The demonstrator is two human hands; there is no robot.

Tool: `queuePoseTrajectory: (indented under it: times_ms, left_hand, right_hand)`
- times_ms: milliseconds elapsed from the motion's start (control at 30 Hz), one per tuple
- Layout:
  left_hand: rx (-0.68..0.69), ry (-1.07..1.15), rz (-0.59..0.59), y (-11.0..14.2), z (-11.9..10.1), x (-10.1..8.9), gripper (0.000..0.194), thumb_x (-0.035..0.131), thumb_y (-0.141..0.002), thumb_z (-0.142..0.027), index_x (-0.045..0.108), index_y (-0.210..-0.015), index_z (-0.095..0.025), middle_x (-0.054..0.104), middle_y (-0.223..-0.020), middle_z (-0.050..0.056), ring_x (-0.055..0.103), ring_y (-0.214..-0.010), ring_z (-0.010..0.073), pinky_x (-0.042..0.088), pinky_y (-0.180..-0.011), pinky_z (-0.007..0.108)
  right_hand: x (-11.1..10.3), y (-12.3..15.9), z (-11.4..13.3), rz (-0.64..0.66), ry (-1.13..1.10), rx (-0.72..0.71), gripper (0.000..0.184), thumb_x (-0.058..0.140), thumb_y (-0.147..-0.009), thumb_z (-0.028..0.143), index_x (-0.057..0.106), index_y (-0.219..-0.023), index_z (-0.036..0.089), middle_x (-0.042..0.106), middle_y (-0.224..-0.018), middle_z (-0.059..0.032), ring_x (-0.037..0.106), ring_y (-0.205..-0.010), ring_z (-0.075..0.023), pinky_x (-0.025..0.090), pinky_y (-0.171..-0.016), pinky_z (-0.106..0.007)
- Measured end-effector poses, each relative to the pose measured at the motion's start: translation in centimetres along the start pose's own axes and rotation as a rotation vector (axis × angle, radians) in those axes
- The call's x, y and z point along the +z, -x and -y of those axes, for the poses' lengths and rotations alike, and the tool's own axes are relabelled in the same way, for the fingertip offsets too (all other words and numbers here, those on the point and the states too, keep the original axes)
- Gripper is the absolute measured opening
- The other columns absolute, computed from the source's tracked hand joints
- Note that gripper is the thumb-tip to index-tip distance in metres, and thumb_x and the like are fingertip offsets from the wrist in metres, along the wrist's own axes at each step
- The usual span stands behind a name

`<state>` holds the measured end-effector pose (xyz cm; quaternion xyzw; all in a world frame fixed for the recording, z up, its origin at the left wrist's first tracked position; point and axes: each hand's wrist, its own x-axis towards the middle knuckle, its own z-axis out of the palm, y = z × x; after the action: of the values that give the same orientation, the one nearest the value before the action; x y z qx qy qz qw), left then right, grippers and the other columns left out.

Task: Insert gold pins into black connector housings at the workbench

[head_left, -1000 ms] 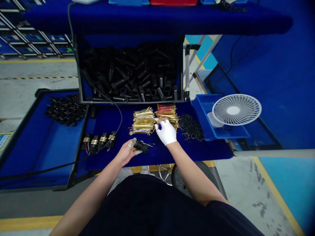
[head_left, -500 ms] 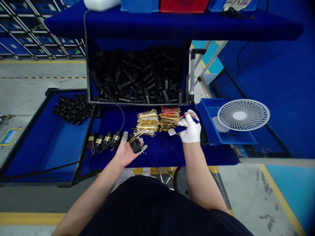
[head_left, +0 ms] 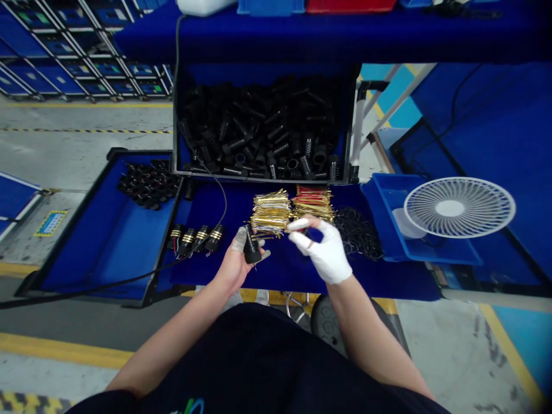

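Note:
My left hand (head_left: 235,265), with covers on its fingertips, is closed around a black ribbed plastic housing (head_left: 252,247) held at a tilt. My right hand (head_left: 324,253) wears a white glove that leaves some fingertips bare. Its thumb and forefinger curl together in a pinch in front of the wire bundles; whatever lies between them is too small to name. Beyond the hands lie a bundle of white wires (head_left: 271,211) with gold-coloured ends and a bundle of red wires (head_left: 313,201). Black loops (head_left: 357,233) are heaped right of my right hand.
A bin (head_left: 261,176) full of black housings stands behind the wires. Several black parts with gold rings (head_left: 202,238) stand at left, beside a blue tray (head_left: 116,247) of small black parts. A black cable (head_left: 129,284) crosses the left side. A white fan (head_left: 459,207) sits over a blue box (head_left: 452,250).
My right hand has moved from the red wires towards my left hand, uncovering the black loops. The housing in my left hand is now more upright. The view has shifted.

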<state>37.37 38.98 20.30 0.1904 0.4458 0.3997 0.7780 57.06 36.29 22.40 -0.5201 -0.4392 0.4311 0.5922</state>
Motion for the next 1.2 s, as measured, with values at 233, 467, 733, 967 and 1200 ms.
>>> queuePoseTrajectory:
  times_ms: [233, 467, 733, 967, 1200]
  left_hand:
    - [0.073, 0.027, 0.083, 1.3, -0.2, 1.8, 0.061, 0.069, -0.082, -0.063, 0.063, -0.123, -0.018, 0.073, -0.112, 0.011, 0.068, -0.106, 0.0259, 0.053, -0.096, 0.039]
    - [0.291, -0.298, 0.024, 1.9, -0.3, 1.4, 0.044, 0.09, -0.064, -0.035, 0.071, -0.1, -0.019, 0.072, -0.097, 0.005, 0.064, -0.099, 0.0258, 0.048, -0.089, 0.031]
    - [0.293, -0.279, 0.066, 1.4, -0.9, 1.1, 0.041, 0.091, -0.064, -0.03, 0.071, -0.098, -0.018, 0.07, -0.101, 0.004, 0.063, -0.09, 0.0195, 0.052, -0.087, 0.032]
    - [-0.007, -0.046, 0.14, 1.5, -1.5, 1.0, 0.06, 0.086, -0.071, -0.044, 0.066, -0.121, -0.017, 0.071, -0.093, 0.006, 0.067, -0.079, 0.0172, 0.06, -0.082, 0.04]
    - [0.009, -0.056, 0.181, 1.2, 0.6, 1.1, 0.051, 0.088, -0.07, -0.035, 0.066, -0.114, -0.021, 0.071, -0.109, 0.006, 0.07, -0.087, 0.0196, 0.06, -0.08, 0.036]
  right_hand:
    - [3.4, 1.6, -0.9, 0.292, 0.356, -0.044, 0.007, 0.061, -0.088, 0.025, 0.059, -0.083, 0.02, 0.065, -0.082, -0.0004, 0.061, -0.078, -0.0169, 0.048, -0.08, -0.032]
    - [3.2, 1.8, -1.6, 0.364, 0.229, 0.065, 0.017, 0.064, -0.085, 0.032, 0.055, -0.076, 0.021, 0.057, -0.064, 0.0037, 0.053, -0.057, -0.0139, 0.046, -0.062, -0.028]
    - [2.0, 1.8, -4.0, 0.13, 0.088, 0.036, 0.016, 0.068, -0.084, 0.036, 0.071, -0.091, 0.022, 0.071, -0.092, -0.0038, 0.056, -0.064, -0.014, 0.047, -0.06, -0.028]
    - [0.1, 1.5, -3.2, -0.104, 0.052, 0.077, 0.019, 0.073, -0.084, 0.038, 0.072, -0.094, 0.022, 0.07, -0.08, -0.0019, 0.057, -0.058, -0.0135, 0.05, -0.059, -0.028]
    - [2.5, 2.9, -1.8, 0.005, 0.11, -0.188, 0.01, 0.075, -0.082, 0.031, 0.069, -0.077, 0.025, 0.069, -0.082, -0.0021, 0.065, -0.077, -0.0205, 0.052, -0.079, -0.036]
